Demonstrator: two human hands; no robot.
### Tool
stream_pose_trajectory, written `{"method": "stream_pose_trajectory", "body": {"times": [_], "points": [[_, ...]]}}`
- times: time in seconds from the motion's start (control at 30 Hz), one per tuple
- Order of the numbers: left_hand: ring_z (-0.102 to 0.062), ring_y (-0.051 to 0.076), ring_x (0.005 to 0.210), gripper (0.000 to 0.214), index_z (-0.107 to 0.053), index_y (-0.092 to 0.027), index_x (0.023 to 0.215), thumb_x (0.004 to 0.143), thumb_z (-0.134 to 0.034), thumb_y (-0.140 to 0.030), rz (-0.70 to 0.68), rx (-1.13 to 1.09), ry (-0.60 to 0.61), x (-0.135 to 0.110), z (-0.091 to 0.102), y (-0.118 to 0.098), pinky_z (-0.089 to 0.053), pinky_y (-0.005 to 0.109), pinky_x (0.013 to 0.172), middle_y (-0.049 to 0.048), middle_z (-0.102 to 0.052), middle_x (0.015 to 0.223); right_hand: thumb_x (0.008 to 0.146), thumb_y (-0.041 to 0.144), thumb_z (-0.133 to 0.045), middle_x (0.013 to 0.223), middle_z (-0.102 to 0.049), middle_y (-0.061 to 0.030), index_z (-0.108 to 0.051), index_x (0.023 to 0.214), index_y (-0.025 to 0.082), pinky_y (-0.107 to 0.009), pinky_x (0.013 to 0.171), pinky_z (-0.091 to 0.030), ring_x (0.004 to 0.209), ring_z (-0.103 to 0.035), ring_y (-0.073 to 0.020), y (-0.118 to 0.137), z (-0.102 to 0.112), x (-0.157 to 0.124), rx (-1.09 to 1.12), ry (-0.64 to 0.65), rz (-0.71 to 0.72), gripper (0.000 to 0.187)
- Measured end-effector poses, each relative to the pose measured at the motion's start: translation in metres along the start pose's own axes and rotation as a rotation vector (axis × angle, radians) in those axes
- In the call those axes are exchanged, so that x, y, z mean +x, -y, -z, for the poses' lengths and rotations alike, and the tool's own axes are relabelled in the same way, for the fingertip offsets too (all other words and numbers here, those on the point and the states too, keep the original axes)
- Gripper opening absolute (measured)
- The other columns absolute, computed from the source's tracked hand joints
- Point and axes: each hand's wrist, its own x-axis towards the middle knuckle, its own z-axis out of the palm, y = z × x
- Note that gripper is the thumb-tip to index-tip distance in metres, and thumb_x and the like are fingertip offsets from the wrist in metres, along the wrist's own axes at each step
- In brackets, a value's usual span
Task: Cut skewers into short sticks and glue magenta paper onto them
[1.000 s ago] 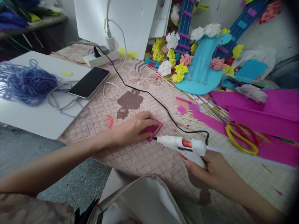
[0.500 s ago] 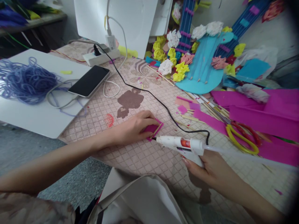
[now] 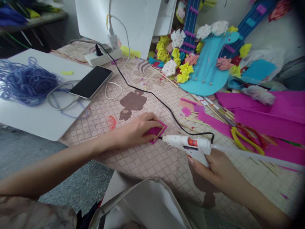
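Note:
My left hand (image 3: 141,128) rests on the table with its fingers closed on a small magenta piece of paper (image 3: 155,131). A thin wooden stick (image 3: 160,133) lies along that piece near its right edge. Wrapped round the handle of a white hot glue gun (image 3: 186,143), my right hand (image 3: 214,165) holds it with the nozzle pointing left. The dark nozzle tip is beside the stick and the paper's edge; whether it touches cannot be made out. A long clear glue stick (image 3: 250,155) sticks out of the gun's back.
A black cord (image 3: 164,106) runs across the table to the gun from a power strip (image 3: 102,57). Scissors (image 3: 247,138) and magenta sheets (image 3: 269,117) lie right. A phone (image 3: 91,82) and blue yarn (image 3: 28,82) are left. A blue paper guitar (image 3: 205,76) leans behind.
The glue gun in my right hand has shifted slightly right and up, its tip sliding along the edge of the magenta piece. My left hand has stayed nearly still.

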Motion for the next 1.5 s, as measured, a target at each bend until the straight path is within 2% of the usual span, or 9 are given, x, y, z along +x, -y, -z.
{"method": "stream_pose_trajectory", "body": {"times": [0.17, 0.33, 0.63, 0.93, 1.2, 1.37, 1.5], "points": [[-0.054, 0.019, 0.099, 0.028, -0.06, -0.018, 0.115, 0.089, -0.052, -0.019, 0.0, 0.011, -0.005, 0.0, 0.0, 0.0, -0.046, 0.033, 0.086, 0.0098, -0.056, 0.107, 0.09, 0.031, -0.043, 0.066, -0.06, -0.0015, -0.053, 0.083, 0.02, -0.029, 0.053, -0.043, 0.058, -0.056, -0.0168, 0.001, 0.003, 0.004, 0.004, -0.035, 0.01, 0.017], [-0.055, 0.018, 0.099, 0.03, -0.059, -0.019, 0.118, 0.089, -0.052, -0.018, 0.0, 0.005, -0.003, 0.001, 0.001, -0.001, -0.047, 0.033, 0.087, 0.0095, -0.056, 0.107, 0.089, 0.033, -0.044, 0.059, -0.056, -0.0009, -0.049, 0.07, 0.021, -0.029, 0.05, -0.039, 0.053, -0.052, -0.0167, -0.002, 0.003, 0.006, -0.043, -0.103, 0.016, 0.023], [-0.054, 0.018, 0.1, 0.035, -0.058, -0.019, 0.121, 0.086, -0.056, -0.016, 0.015, 0.004, 0.007, 0.0, 0.0, 0.0, -0.046, 0.032, 0.089, 0.0087, -0.056, 0.108, 0.088, 0.036, -0.045, 0.05, -0.045, 0.0018, -0.039, 0.062, 0.023, -0.027, 0.045, -0.031, 0.046, -0.043, -0.0141, -0.004, 0.004, 0.01, -0.107, -0.189, -0.015, 0.03], [-0.054, 0.019, 0.099, 0.035, -0.058, -0.02, 0.12, 0.085, -0.057, -0.017, 0.018, 0.011, 0.003, 0.0, 0.0, 0.0, -0.046, 0.033, 0.088, 0.0087, -0.056, 0.107, 0.089, 0.038, -0.044, 0.051, -0.045, 0.0017, -0.039, 0.061, 0.023, -0.027, 0.046, -0.03, 0.048, -0.043, -0.0146, -0.005, 0.004, 0.009, -0.097, -0.168, -0.043, 0.032], [-0.054, 0.018, 0.099, 0.03, -0.06, -0.019, 0.118, 0.088, -0.053, -0.019, 0.002, 0.001, -0.016, 0.0, -0.002, 0.001, -0.046, 0.032, 0.087, 0.0094, -0.056, 0.107, 0.089, 0.036, -0.044, 0.053, -0.05, 0.0012, -0.045, 0.065, 0.021, -0.026, 0.045, -0.034, 0.047, -0.046, -0.0141, 0.006, 0.006, 0.003, -0.038, -0.089, -0.03, 0.029], [-0.054, 0.019, 0.1, 0.029, -0.06, -0.018, 0.115, 0.086, -0.055, -0.018, 0.013, 0.005, -0.015, 0.0, -0.001, 0.001, -0.046, 0.033, 0.087, 0.0096, -0.056, 0.108, 0.09, 0.032, -0.043, 0.057, -0.053, 0.001, -0.052, 0.075, 0.02, -0.027, 0.048, -0.037, 0.051, -0.049, -0.0146, 0.012, 0.006, 0.002, -0.004, -0.021, -0.005, 0.021], [-0.054, 0.019, 0.101, 0.029, -0.06, -0.017, 0.114, 0.086, -0.056, -0.018, 0.019, -0.005, -0.008, 0.0, -0.001, 0.001, -0.046, 0.034, 0.088, 0.0101, -0.056, 0.109, 0.09, 0.034, -0.043, 0.056, -0.052, 0.0015, -0.048, 0.071, 0.021, -0.026, 0.048, -0.037, 0.051, -0.048, -0.0143, 0.014, 0.006, 0.0, 0.027, 0.019, -0.017, 0.023]]}}
